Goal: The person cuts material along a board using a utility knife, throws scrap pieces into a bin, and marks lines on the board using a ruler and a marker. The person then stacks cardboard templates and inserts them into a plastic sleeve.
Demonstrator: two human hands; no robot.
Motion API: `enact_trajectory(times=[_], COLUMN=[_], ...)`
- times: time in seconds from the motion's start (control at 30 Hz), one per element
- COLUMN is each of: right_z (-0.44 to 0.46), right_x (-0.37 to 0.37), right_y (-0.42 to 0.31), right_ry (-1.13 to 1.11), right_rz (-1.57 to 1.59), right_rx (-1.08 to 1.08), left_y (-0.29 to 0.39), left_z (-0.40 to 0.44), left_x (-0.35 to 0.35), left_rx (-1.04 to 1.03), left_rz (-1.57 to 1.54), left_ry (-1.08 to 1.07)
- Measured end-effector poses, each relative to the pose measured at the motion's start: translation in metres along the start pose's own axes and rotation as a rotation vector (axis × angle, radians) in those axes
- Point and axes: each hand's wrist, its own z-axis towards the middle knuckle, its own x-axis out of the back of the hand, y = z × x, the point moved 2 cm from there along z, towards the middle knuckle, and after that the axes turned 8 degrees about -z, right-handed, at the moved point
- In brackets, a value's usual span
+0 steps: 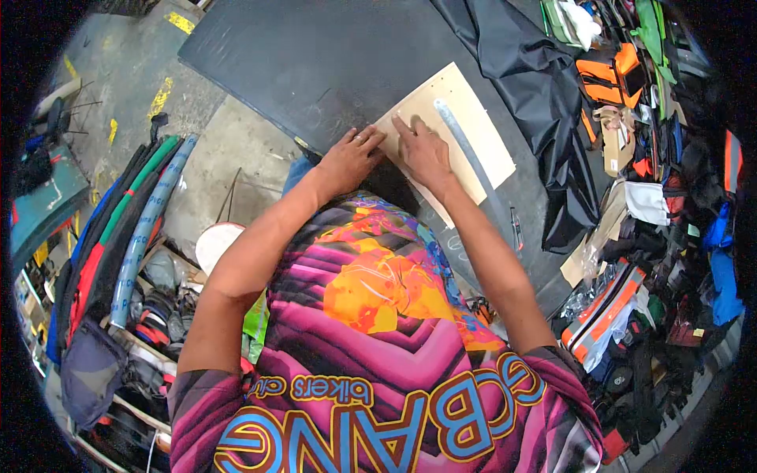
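Note:
A pale board or stiff pattern sheet point(482, 126) lies at a slant on the dark work table point(315, 47). My right hand point(426, 156) rests on it with its fingers stretched out and pressed down. My left hand point(349, 163) lies at the board's left edge, its fingers flat on the dark surface, their tips close to the right hand. On the board, right of my right hand, is a long metal ruler point(465, 146). A slim pen-like tool point(516, 229) lies on the table beyond the board's lower corner, near some pale chalk-like marks point(456, 244).
Crumpled black fabric point(536, 102) runs along the table's right side. Beyond it are piled bags and materials, including an orange bag point(611, 75) and an orange-and-grey item point(603, 315). Fabric rolls point(130, 229) stand at left, near a round white stool-like top point(218, 246).

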Motion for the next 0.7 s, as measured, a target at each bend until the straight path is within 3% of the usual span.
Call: enact_trajectory(times=[0.13,0.27,0.37,0.47,0.53,0.57,0.63,0.7], right_z=[0.005,0.003,-0.003,-0.002,0.011,0.018,0.032,0.046], right_x=[0.002,0.000,0.000,0.003,0.004,0.008,0.016,0.018], right_y=[0.002,-0.007,-0.013,-0.004,0.020,0.031,0.060,0.082], right_ry=[-0.030,0.000,-0.123,-0.043,0.269,0.272,0.248,0.275], right_rz=[0.029,0.090,0.118,0.139,0.275,0.269,0.390,0.410], right_rx=[-0.152,-0.152,-0.083,-0.084,-0.190,-0.201,-0.453,-0.407], left_y=[-0.004,-0.001,-0.002,-0.004,-0.005,-0.005,-0.003,-0.002], left_z=[0.002,0.001,0.003,0.002,0.004,0.005,0.005,0.003], left_x=[-0.005,-0.004,-0.004,-0.003,-0.007,-0.008,-0.006,-0.001], left_rx=[-0.007,-0.009,-0.017,-0.018,-0.025,-0.020,-0.029,-0.028], left_rz=[-0.015,0.018,0.007,0.024,0.039,0.058,0.058,0.060], left_ry=[0.016,0.047,0.091,-0.005,0.007,0.015,0.009,0.002])
